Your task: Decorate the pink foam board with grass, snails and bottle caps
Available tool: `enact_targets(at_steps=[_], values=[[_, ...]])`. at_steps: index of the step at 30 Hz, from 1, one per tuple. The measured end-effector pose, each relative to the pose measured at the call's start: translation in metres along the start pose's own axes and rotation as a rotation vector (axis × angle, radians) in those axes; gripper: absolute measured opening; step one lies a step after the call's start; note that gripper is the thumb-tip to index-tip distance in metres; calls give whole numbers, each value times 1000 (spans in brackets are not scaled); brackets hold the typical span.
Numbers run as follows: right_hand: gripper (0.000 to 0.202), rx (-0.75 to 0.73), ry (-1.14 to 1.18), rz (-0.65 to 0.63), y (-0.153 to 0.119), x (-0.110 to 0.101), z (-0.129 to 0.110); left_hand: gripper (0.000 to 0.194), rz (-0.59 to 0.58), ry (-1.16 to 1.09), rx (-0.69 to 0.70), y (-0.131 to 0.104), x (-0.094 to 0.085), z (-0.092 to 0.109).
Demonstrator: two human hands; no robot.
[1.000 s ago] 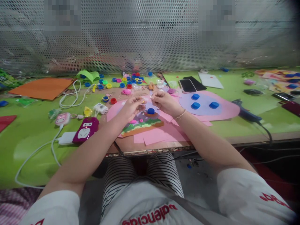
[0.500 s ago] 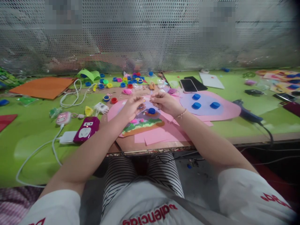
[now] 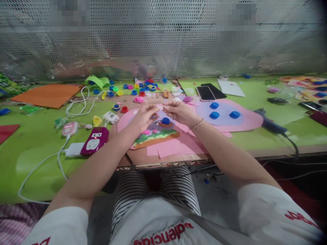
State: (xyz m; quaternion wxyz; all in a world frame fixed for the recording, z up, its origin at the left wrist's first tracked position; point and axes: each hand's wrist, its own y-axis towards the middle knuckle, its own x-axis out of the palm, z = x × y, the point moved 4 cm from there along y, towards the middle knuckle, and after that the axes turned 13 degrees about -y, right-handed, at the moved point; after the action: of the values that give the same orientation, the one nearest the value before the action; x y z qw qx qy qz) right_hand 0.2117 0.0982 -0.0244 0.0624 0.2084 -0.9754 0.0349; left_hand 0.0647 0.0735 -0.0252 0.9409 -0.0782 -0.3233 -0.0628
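Both hands hover over a pink and lilac craft piece (image 3: 155,140) with green and orange layers along its lower edge. My left hand (image 3: 146,117) has thumb and fingers pinched together, on something too small to make out. Close beside it, my right hand (image 3: 180,112) is also pinched, its fingertips nearly meeting the left ones. Just below the fingers a blue cap (image 3: 165,120) sits on the piece, with small pink bits to its left. Another pink and lilac shape (image 3: 224,124) with three blue caps lies to the right.
Colourful caps (image 3: 134,92) lie behind the hands. A purple power socket (image 3: 95,141) and white cables are on the left, near orange sheets (image 3: 48,95). A phone (image 3: 205,93) lies behind the right shape; a dark glue gun (image 3: 270,123) is further right.
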Motion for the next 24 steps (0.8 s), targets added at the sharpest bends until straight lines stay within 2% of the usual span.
enact_targets(at_steps=[13,18,24], values=[[10,9,-6,-10,-2,1,-1,13,-9,-11,-4,1,-2,0],[16,9,65,48,-2,-1,-3,12,-9,-18,7,1,-2,0],[23,29,77,53,-2,0,-4,11,10,-18,2,0,-1,0]])
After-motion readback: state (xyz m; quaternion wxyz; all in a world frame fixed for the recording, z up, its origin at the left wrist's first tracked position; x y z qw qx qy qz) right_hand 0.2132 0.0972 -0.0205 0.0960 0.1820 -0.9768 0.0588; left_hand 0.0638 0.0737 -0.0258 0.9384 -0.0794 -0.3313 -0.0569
